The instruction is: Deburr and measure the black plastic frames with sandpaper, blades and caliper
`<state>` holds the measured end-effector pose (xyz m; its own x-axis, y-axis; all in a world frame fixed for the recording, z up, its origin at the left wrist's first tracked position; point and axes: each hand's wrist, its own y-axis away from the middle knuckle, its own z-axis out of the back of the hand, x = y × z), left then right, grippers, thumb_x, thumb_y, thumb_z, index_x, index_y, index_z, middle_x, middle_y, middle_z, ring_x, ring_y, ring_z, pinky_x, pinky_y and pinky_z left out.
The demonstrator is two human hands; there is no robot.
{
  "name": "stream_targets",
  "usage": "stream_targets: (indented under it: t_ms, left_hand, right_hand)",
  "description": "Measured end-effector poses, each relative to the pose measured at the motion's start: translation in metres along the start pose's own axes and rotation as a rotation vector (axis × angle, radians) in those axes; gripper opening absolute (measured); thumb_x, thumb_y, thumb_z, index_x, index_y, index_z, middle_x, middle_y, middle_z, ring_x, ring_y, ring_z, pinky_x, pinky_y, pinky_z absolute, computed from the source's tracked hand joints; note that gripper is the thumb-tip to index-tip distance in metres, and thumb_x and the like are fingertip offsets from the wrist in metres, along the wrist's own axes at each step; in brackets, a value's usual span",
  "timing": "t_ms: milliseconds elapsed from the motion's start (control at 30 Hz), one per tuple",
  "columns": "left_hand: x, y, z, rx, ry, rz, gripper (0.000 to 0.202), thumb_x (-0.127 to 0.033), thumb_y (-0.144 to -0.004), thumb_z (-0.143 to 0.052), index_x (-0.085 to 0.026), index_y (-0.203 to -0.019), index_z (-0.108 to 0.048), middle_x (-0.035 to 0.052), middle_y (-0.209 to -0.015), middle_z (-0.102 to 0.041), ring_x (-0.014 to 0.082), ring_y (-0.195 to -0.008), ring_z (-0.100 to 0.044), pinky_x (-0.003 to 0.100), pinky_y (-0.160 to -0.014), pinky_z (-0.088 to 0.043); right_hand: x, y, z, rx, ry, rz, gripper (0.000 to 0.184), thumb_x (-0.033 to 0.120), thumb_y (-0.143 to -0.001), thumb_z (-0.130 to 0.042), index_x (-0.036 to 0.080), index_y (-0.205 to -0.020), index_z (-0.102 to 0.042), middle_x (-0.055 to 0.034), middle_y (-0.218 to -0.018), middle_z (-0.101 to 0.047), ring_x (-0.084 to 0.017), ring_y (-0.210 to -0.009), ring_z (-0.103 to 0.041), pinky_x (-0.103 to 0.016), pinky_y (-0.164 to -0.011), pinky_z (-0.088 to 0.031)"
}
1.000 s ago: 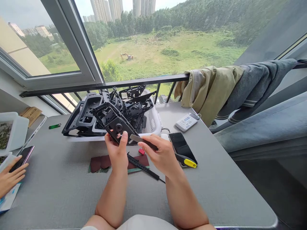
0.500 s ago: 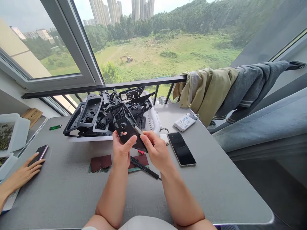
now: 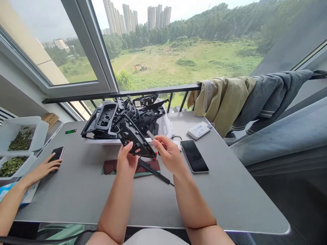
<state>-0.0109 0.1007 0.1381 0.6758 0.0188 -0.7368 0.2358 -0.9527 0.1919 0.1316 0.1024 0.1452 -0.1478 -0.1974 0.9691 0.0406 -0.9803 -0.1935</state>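
My left hand (image 3: 126, 159) grips a black molded plastic part (image 3: 136, 141) by its near left side, tilted up over the table. The part is tapered, with clips and holes along it. Pinched in my right hand (image 3: 168, 154) is a thin flat grey strip (image 3: 150, 135), its exposed end pointing up and left, close to the part's right edge. Whether strip and part touch, I cannot tell. Below my hands lie dark red sandpaper-like pieces (image 3: 110, 166) and a slim black caliper-like tool (image 3: 155, 173). A small red bit (image 3: 155, 155) shows at the part's lower right end.
Behind my hands stands a white basket (image 3: 167, 126) heaped with black plastic parts (image 3: 106, 117). At right lie a phone (image 3: 195, 156) and a white power bank (image 3: 199, 130). Another person's hand (image 3: 48, 166) rests on a phone (image 3: 57, 154) at left, near tubs of dried leaves (image 3: 38, 134).
The black part has turned, showing more of its ribbed edge. My right hand has drawn the strip slightly away from it. The whole view has shifted, with more of the table's left visible.
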Motion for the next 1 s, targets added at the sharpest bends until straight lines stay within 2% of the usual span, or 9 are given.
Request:
stream_targets:
  t_ms: [67, 133, 300, 400, 500, 700, 767, 933, 1000]
  left_hand:
    - [-0.005, 0.003, 0.004, -0.117, 0.093, 0.042, 0.022, -0.021, -0.059, -0.081, -0.019, -0.076, -0.068, -0.0017, -0.077, -0.074, 0.0123, -0.069, -0.068, 0.026, -0.077, -0.053]
    - [-0.009, 0.007, 0.009, -0.173, 0.163, 0.065, 0.019, -0.02, -0.062, -0.08, -0.019, -0.077, -0.07, -0.0008, -0.079, -0.076, 0.0134, -0.074, -0.07, 0.029, -0.084, -0.053]
    - [-0.007, 0.022, 0.024, -0.078, 0.176, 0.078, 0.023, -0.028, -0.072, -0.078, -0.022, -0.093, -0.073, 0.004, -0.096, -0.078, 0.0242, -0.102, -0.07, 0.047, -0.099, -0.05]
    - [0.002, 0.029, 0.032, -0.06, 0.171, 0.087, 0.026, -0.029, -0.073, -0.078, -0.021, -0.097, -0.073, 0.0047, -0.101, -0.077, 0.0243, -0.107, -0.068, 0.045, -0.102, -0.049]
    - [0.009, 0.034, 0.036, -0.074, 0.175, 0.1, 0.026, -0.026, -0.076, -0.077, -0.02, -0.101, -0.072, 0.0045, -0.105, -0.077, 0.0229, -0.112, -0.067, 0.042, -0.106, -0.046]
    - [0.015, 0.043, 0.039, -0.126, 0.198, 0.142, 0.021, -0.017, -0.086, -0.066, -0.02, -0.106, -0.071, 0.0037, -0.11, -0.075, 0.0198, -0.118, -0.064, 0.039, -0.111, -0.043]
    - [0.016, 0.046, 0.038, -0.14, 0.209, 0.147, 0.02, -0.016, -0.088, -0.063, -0.021, -0.107, -0.07, 0.0034, -0.11, -0.075, 0.0195, -0.118, -0.064, 0.04, -0.11, -0.044]
    - [0.017, 0.052, 0.036, -0.173, 0.217, 0.15, 0.019, -0.016, -0.09, -0.062, -0.021, -0.106, -0.07, 0.0035, -0.106, -0.076, 0.0174, -0.112, -0.067, 0.036, -0.107, -0.046]
    - [0.018, 0.054, 0.037, -0.169, 0.214, 0.146, 0.019, -0.018, -0.089, -0.063, -0.021, -0.106, -0.07, 0.0035, -0.103, -0.077, 0.0168, -0.109, -0.068, 0.034, -0.105, -0.047]
  right_hand:
    - [-0.002, 0.001, 0.005, -0.014, 0.034, -0.02, 0.031, 0.049, -0.088, -0.051, 0.02, -0.089, -0.062, 0.0034, -0.063, -0.053, -0.012, -0.053, -0.045, -0.025, -0.05, -0.036]
    - [-0.008, 0.003, 0.012, 0.01, 0.114, -0.035, 0.033, 0.05, -0.088, -0.05, 0.02, -0.092, -0.063, 0.0017, -0.067, -0.057, -0.013, -0.055, -0.047, -0.026, -0.053, -0.038]
    - [-0.038, 0.021, 0.032, 0.111, 0.473, -0.062, 0.029, 0.042, -0.09, -0.051, 0.019, -0.095, -0.068, -0.0057, -0.09, -0.068, -0.019, -0.077, -0.059, -0.031, -0.072, -0.046]
    - [-0.06, 0.037, 0.035, 0.128, 0.548, -0.122, 0.031, 0.041, -0.091, -0.05, 0.018, -0.097, -0.07, -0.0078, -0.09, -0.068, -0.021, -0.078, -0.062, -0.033, -0.073, -0.047]
    - [-0.081, 0.05, 0.031, 0.116, 0.631, -0.193, 0.03, 0.036, -0.094, -0.049, 0.016, -0.101, -0.07, -0.0108, -0.095, -0.068, -0.024, -0.09, -0.064, -0.034, -0.078, -0.048]
    - [-0.118, 0.055, 0.023, 0.095, 0.741, -0.295, 0.026, 0.024, -0.09, -0.058, 0.013, -0.111, -0.07, -0.0147, -0.105, -0.068, -0.029, -0.098, -0.065, -0.036, -0.08, -0.05]
    - [-0.126, 0.054, 0.02, 0.094, 0.748, -0.292, 0.024, 0.023, -0.09, -0.06, 0.014, -0.11, -0.069, -0.0132, -0.106, -0.068, -0.028, -0.1, -0.065, -0.038, -0.084, -0.051]
    - [-0.133, 0.052, 0.015, 0.034, 0.698, -0.209, 0.025, 0.032, -0.095, -0.059, 0.017, -0.114, -0.063, -0.0081, -0.12, -0.063, -0.021, -0.104, -0.062, -0.044, -0.091, -0.053]
    - [-0.128, 0.054, 0.011, -0.014, 0.64, -0.15, 0.019, 0.028, -0.094, -0.059, 0.015, -0.105, -0.067, -0.01, -0.112, -0.065, -0.024, -0.104, -0.062, -0.046, -0.091, -0.051]
